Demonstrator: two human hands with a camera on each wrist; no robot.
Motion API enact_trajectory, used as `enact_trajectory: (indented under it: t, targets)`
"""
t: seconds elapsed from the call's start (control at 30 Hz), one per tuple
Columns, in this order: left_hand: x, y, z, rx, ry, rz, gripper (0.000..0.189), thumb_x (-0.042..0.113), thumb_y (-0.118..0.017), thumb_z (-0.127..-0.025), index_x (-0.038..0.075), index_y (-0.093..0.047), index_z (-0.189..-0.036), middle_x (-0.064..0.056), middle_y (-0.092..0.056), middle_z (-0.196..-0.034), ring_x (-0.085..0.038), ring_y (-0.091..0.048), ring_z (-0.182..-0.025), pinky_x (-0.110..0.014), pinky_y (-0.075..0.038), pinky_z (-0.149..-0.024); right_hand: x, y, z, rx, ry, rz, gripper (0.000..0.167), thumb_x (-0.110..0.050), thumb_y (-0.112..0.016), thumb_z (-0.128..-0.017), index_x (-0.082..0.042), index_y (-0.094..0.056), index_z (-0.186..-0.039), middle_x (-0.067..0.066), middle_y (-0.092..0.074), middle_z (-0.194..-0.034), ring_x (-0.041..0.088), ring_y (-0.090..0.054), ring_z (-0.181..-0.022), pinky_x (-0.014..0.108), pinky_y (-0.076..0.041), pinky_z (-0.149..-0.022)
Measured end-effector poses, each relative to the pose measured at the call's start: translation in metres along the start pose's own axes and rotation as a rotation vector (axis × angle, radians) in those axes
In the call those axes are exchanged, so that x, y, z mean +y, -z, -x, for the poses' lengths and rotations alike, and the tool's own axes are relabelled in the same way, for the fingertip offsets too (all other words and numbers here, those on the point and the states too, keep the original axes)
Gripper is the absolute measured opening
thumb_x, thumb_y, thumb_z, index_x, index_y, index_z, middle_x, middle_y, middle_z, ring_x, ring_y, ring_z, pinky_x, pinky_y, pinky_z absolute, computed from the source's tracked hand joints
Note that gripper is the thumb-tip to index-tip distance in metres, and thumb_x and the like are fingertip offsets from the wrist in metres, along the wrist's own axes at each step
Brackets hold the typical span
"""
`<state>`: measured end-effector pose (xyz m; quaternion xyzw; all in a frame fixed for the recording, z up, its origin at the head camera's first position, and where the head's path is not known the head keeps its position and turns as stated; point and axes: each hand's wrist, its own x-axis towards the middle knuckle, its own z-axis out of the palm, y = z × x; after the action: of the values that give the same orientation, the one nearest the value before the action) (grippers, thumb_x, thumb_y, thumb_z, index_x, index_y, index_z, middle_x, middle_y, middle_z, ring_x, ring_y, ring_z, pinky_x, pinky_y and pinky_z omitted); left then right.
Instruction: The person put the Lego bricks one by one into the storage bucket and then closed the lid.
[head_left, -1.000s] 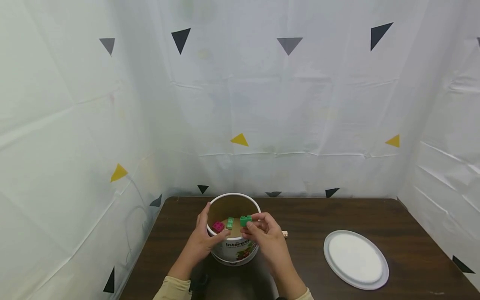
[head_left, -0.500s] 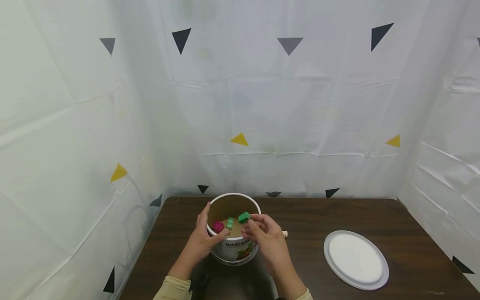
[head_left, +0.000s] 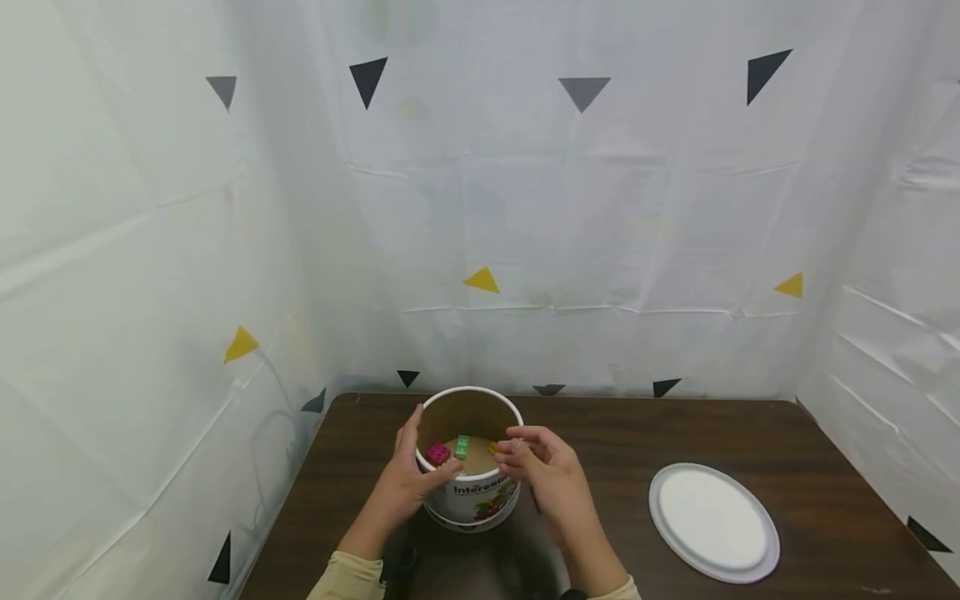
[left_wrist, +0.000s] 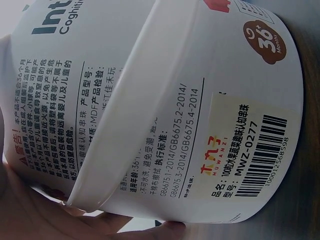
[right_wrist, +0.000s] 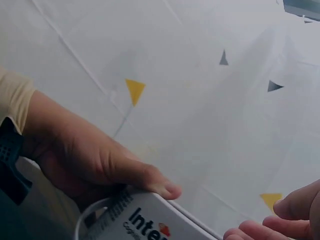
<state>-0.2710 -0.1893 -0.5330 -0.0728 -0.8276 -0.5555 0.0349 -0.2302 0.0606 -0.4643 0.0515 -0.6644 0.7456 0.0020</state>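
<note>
A white round bucket (head_left: 472,500) with printed lettering and a fruit picture stands near the middle of the table. My left hand (head_left: 405,479) grips it at the left side, thumb along the front rim; the left wrist view shows its printed wall and barcode label. Inside lie a magenta toy brick (head_left: 438,453) and a light green toy brick (head_left: 462,447). A small yellow piece (head_left: 492,447) shows beside the right fingertips. Over the right rim is my right hand (head_left: 553,479), its fingers loosely bent with nothing visible between them. The darker green brick is out of sight.
A round white lid (head_left: 712,522) lies on the dark wooden table (head_left: 615,433) to the right. White sheeting (head_left: 570,208) with coloured triangles hangs behind the table and along both sides.
The darker green brick has tilted at the right fingertips, then gone from view. My right hand has shifted slightly right. The yellow piece now shows. My left hand stays on the bucket.
</note>
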Motion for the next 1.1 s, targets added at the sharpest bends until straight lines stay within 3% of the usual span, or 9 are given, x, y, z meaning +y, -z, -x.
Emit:
enact_trajectory:
  t: [0.33, 0.6, 0.73, 0.9, 1.1]
  targets:
    - [0.0, 0.0, 0.0, -0.009, 0.009, 0.003, 0.118, 0.054, -0.087, -0.089, 0.034, -0.011, -0.176, -0.012, -0.024, -0.177, -0.046, -0.045, -0.15, -0.069, -0.038, -0.123, -0.014, 0.023, -0.001, 0.092, -0.018, 0.082, 0.026, -0.015, -0.065, -0.11, -0.001, -0.071, -0.131, 0.02, -0.077, -0.117, 0.03, -0.081, -0.1, 0.033, -0.066, -0.087]
    - [0.0, 0.002, 0.0, -0.013, 0.012, 0.002, 0.117, 0.053, -0.087, -0.09, 0.034, -0.011, -0.176, -0.011, -0.024, -0.177, -0.045, -0.045, -0.15, -0.069, -0.038, -0.123, -0.016, 0.044, -0.006, 0.137, -0.04, 0.116, 0.028, -0.021, -0.066, -0.111, -0.005, -0.07, -0.133, 0.013, -0.078, -0.113, 0.019, -0.08, -0.093, 0.031, -0.066, -0.086]
    - [-0.001, 0.003, 0.0, -0.01, 0.015, -0.004, 0.116, 0.053, -0.087, -0.089, 0.035, -0.011, -0.176, -0.01, -0.025, -0.177, -0.045, -0.045, -0.15, -0.07, -0.038, -0.123, -0.007, 0.058, -0.013, 0.17, -0.045, 0.184, 0.028, -0.023, -0.065, -0.111, -0.005, -0.071, -0.132, 0.014, -0.077, -0.113, 0.02, -0.078, -0.092, 0.035, -0.066, -0.086]
    - [-0.005, 0.003, 0.0, -0.004, 0.012, -0.01, 0.117, 0.055, -0.087, -0.089, 0.035, -0.011, -0.176, -0.01, -0.025, -0.177, -0.045, -0.045, -0.151, -0.071, -0.037, -0.123, 0.014, 0.078, -0.022, 0.209, -0.043, 0.356, 0.028, -0.021, -0.064, -0.112, -0.002, -0.071, -0.13, 0.02, -0.076, -0.114, 0.027, -0.078, -0.092, 0.036, -0.066, -0.082]
    - [-0.006, 0.004, -0.001, 0.001, 0.011, -0.009, 0.118, 0.054, -0.088, -0.088, 0.034, -0.012, -0.176, -0.012, -0.025, -0.177, -0.046, -0.045, -0.15, -0.071, -0.037, -0.122, 0.039, 0.098, -0.031, 0.212, -0.077, 0.49, 0.024, -0.019, -0.067, -0.109, -0.003, -0.073, -0.126, 0.018, -0.075, -0.1, 0.023, -0.075, -0.079, 0.033, -0.064, -0.072]
